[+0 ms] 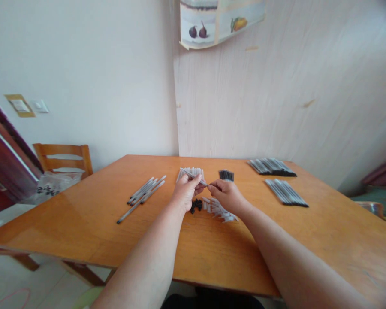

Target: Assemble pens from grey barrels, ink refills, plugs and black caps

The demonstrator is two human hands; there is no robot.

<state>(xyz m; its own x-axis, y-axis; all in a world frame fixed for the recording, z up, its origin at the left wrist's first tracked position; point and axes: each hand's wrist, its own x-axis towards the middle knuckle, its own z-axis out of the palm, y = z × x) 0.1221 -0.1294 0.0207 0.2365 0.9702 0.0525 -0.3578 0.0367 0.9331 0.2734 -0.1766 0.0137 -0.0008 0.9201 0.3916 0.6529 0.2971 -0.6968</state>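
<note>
Pen barrel [188, 173] — pinched between thumb and fingers of left hand [187, 189]; right hand [225, 195] pinches its near end. Black pieces [197, 205] and whitish pieces [217, 209] lie close below — partly obscured.

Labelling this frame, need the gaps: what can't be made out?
All in the head view:
Pen: whether the right hand pinches a separate part at its end; covered by that hand, too small.
White tubes: near ends, hidden behind the left hand.
Black pieces: count; small, clumped, blurred.
Poster: top, cut off by the upper edge.
</note>
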